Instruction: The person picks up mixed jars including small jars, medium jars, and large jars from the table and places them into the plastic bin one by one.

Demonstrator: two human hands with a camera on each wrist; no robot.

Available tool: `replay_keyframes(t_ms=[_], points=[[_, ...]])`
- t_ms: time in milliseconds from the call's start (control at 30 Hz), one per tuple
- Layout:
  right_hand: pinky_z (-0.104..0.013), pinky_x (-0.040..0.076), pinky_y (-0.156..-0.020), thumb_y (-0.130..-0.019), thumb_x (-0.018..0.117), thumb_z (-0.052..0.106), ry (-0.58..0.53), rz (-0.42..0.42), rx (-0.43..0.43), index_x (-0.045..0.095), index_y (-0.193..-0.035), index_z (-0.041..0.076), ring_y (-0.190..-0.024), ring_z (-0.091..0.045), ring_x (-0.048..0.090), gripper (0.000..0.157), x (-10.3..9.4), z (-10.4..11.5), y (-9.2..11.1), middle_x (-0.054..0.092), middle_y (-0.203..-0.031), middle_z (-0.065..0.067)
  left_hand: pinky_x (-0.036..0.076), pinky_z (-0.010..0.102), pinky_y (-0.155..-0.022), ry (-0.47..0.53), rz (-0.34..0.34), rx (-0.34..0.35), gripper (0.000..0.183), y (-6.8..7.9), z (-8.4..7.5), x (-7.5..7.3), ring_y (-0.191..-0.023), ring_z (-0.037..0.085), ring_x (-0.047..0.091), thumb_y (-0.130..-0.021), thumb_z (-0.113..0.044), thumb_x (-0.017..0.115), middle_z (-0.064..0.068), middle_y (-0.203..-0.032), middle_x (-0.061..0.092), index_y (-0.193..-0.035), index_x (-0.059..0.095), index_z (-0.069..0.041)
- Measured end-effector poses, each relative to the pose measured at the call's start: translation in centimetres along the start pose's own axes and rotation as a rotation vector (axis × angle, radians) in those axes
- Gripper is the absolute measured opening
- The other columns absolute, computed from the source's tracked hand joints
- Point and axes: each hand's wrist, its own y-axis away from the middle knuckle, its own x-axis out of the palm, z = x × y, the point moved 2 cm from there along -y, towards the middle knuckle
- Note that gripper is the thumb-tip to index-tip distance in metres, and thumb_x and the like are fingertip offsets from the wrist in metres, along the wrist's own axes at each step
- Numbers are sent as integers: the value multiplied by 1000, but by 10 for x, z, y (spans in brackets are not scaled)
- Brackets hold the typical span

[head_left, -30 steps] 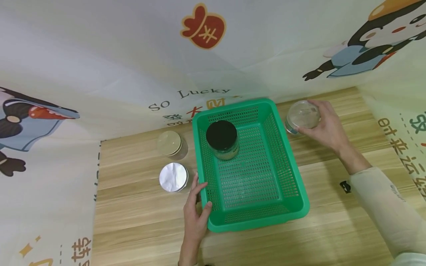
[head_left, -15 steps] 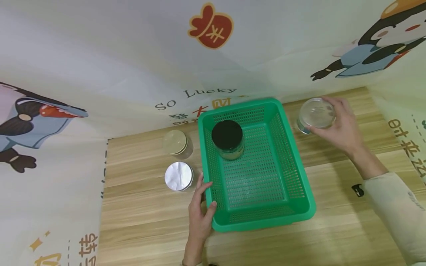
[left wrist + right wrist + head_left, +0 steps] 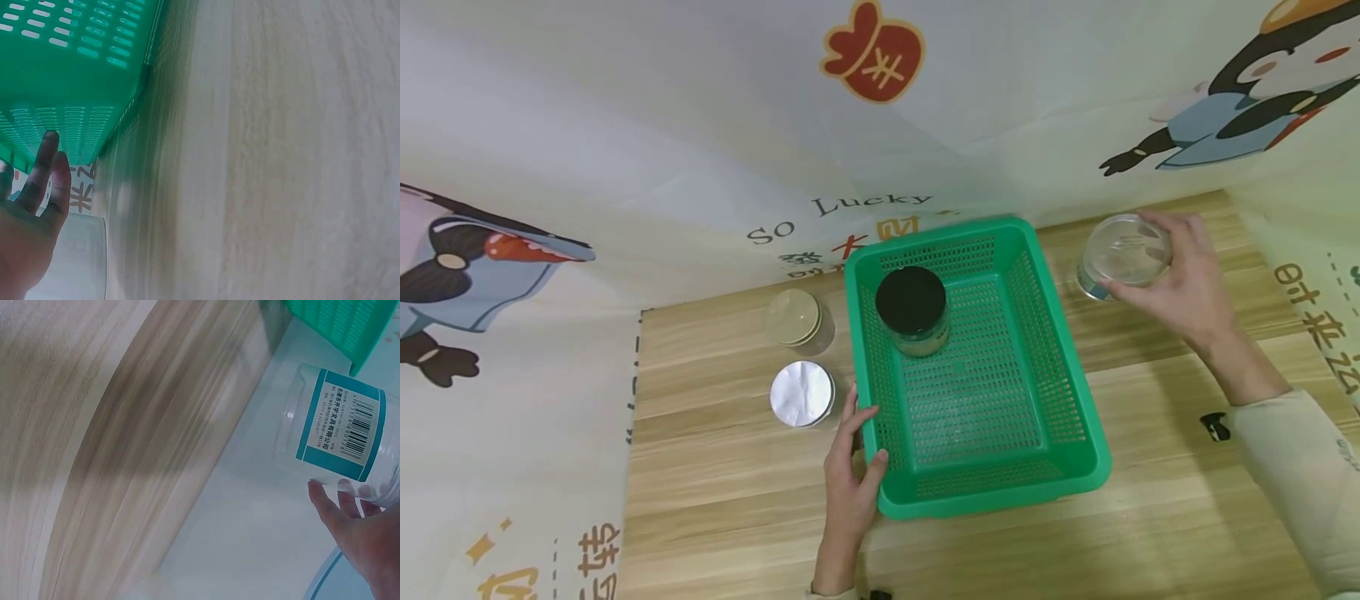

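My right hand (image 3: 1191, 283) grips a clear round jar (image 3: 1126, 250) near the far edge, thumb on its near side and fingers round its right. The right wrist view shows a teal-edged barcode label (image 3: 342, 425) on its side. My left hand (image 3: 852, 487) holds the left rim of the green basket (image 3: 977, 500), thumb over the rim; in the left wrist view, fingers (image 3: 59, 187) touch its perforated outer wall. Inside the basket, toward its far left corner, stands a black-lidded jar (image 3: 912, 302).
Left of the basket stand a jar with a pale yellow lid (image 3: 793, 317) and a silver-topped jar (image 3: 802, 394). A printed sheet (image 3: 700, 167) walls the wooden table (image 3: 722, 500) at the back and sides. A small black item (image 3: 1214, 427) shows beside the right sleeve.
My right hand has carried the clear jar a little to the right, farther from the basket. The left hand keeps its place on the rim, and the head view has shifted slightly.
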Motion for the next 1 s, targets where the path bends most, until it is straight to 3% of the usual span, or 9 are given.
replay_keyframes(t_ms=[167, 333, 400, 533, 667, 767, 900, 1000], points=[[-58, 36, -91, -61, 91, 9, -20, 3, 11, 49, -142, 7, -114, -32, 41, 91, -1, 4, 2, 42, -124, -18, 51, 27, -87, 5, -4, 14, 52, 0, 2, -2, -129, 28, 53, -81, 9, 59, 28, -155, 31, -133, 54, 1], [-49, 35, -90, -59, 92, 6, -6, -44, -3, 52, -141, 11, -110, -20, 40, 91, -8, 10, 7, 37, -115, 14, 51, 27, -90, 14, 16, 25, 54, -1, 2, 1, -135, 32, 46, -81, 11, 59, 31, -154, 30, -133, 54, 1], [-48, 35, -88, -58, 92, 6, 14, -53, -23, 52, -141, 12, -108, -20, 40, 92, -9, 13, 7, 32, -113, 22, 51, 28, -90, 20, 18, 22, 54, -1, 3, 1, -133, 32, 49, -81, 11, 58, 33, -153, 30, -133, 53, 0], [-45, 36, -84, -57, 92, 8, 44, -54, -67, 52, -141, 13, -107, -21, 41, 93, -8, 17, 6, 41, -111, 7, 52, 28, -89, 16, 6, 13, 53, 0, 4, 0, -130, 30, 52, -81, 10, 58, 33, -153, 30, -133, 54, 0], [-43, 36, -82, -58, 92, 10, 60, -54, -63, 53, -141, 14, -105, -16, 39, 92, -8, 19, 6, 40, -109, 6, 52, 29, -89, 13, 0, 6, 53, 1, 5, -1, -132, 31, 50, -81, 9, 58, 33, -154, 30, -133, 54, -1], [-47, 37, -84, -57, 92, 9, 56, -44, -52, 53, -141, 13, -106, -18, 39, 93, -9, 20, 6, 40, -110, 3, 52, 29, -89, 13, 1, 8, 53, 1, 4, -1, -133, 32, 49, -81, 9, 58, 32, -154, 30, -133, 54, 0], [-51, 38, -86, -55, 92, 7, 55, -36, -66, 53, -141, 10, -108, -26, 40, 95, -11, 23, 8, 40, -115, -18, 52, 30, -90, 23, 5, 11, 53, 0, 3, 0, -134, 33, 48, -81, 10, 58, 32, -154, 30, -133, 54, 0], [-52, 38, -86, -54, 92, 6, 57, -33, -73, 53, -141, 8, -109, -28, 40, 96, -11, 25, 8, 40, -117, -21, 51, 29, -90, 29, 4, 11, 53, 0, 3, 0, -134, 33, 47, -81, 10, 58, 33, -153, 30, -133, 54, 0]])
